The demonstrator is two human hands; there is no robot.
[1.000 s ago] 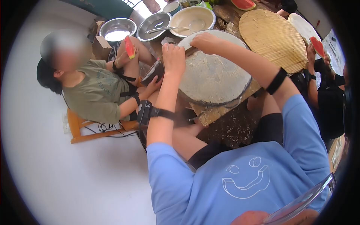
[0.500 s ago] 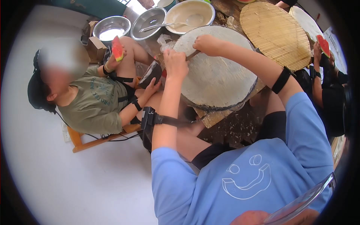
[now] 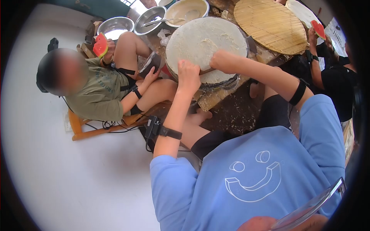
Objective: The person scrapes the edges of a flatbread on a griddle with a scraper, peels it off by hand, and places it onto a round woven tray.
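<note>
A narrow brown bar (image 3: 207,71) spans the gap between my two hands, held at both ends. My left hand (image 3: 188,75) is closed round its left end, at the near left part of a round, thick board (image 3: 192,34). My right hand (image 3: 224,61) is a fist on the other end, over the near right part of the board. Pale floury paste coats the board's top, with rougher crumbs towards the far side. How much of the bar lies inside my fists is hidden.
Beyond the board stand several metal bowls, including one with a spoon (image 3: 162,22). A round bamboo mat (image 3: 269,25) lies at far right. At left, a seated person holds watermelon (image 3: 100,45) and a dark-sided object (image 3: 150,64); another person's watermelon slice (image 3: 318,29) shows at right.
Both my hands have moved with the bar from the board's far left part to its near edge. The view has shifted somewhat. The left person's watermelon has moved left.
</note>
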